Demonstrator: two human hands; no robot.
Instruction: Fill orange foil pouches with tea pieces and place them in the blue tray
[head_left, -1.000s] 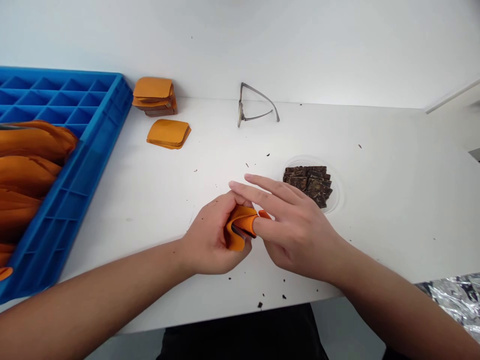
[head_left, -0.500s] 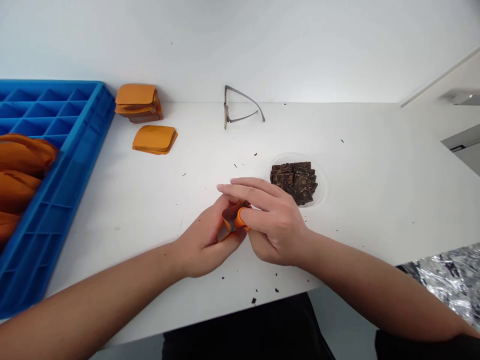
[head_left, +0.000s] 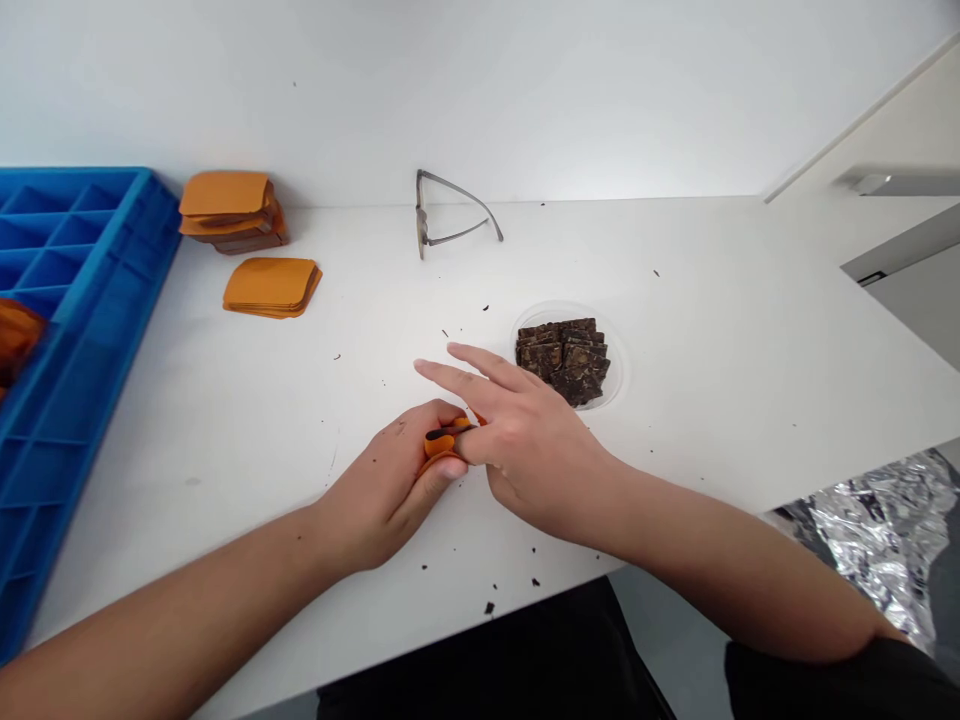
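Note:
My left hand [head_left: 382, 490] is shut on a small folded orange sheet [head_left: 441, 441], pinching it between thumb and fingers. A dark strip shows inside the fold. My right hand [head_left: 534, 445] lies just to its right, its thumb against the fold and its other fingers spread over the table. Beyond the hands, a clear round dish [head_left: 619, 365] holds a pile of dark brown square pieces [head_left: 564, 360]. The right hand's fingertips are close to the dish without touching it.
A blue grid tray [head_left: 82, 300] with orange pieces [head_left: 15, 335] stands at the left. Two stacks of orange sheets [head_left: 271, 287] lie near it. Glasses [head_left: 442, 205] sit at the back, dark crumbs dot the white table [head_left: 720, 400], and crumpled foil [head_left: 877, 530] lies beyond the front right edge.
The orange sheet is folded tighter and smaller. My right fingers have spread and lifted off it, leaving the thumb against it. The whole scene has shifted left in the view.

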